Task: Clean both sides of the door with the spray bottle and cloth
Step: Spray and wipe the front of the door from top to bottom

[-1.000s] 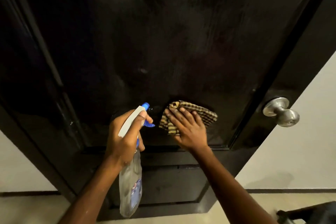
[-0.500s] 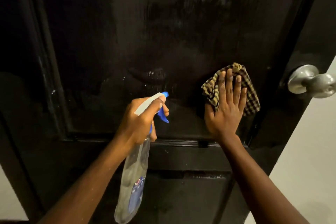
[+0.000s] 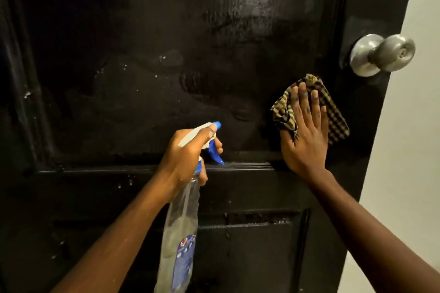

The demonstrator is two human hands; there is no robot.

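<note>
I see the right hand [image 3: 304,140] flat, fingers straight, pressing the checked cloth [image 3: 335,114] on the black door [image 3: 142,31] at the upper panel's right edge, below the knob [image 3: 383,54]. The door edge and wall [image 3: 409,150] are close on the right, with open wet panel to the left. The left hand [image 3: 183,159] grips the spray bottle [image 3: 181,233] by its neck. A second ago the cloth sat beside the nozzle; now it's further right and higher.

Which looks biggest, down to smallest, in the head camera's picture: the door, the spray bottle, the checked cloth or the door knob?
1. door, filling most of the view.
2. spray bottle, though it is nearest the camera.
3. checked cloth and door knob look much alike; the right hand covers part of the cloth.
</note>
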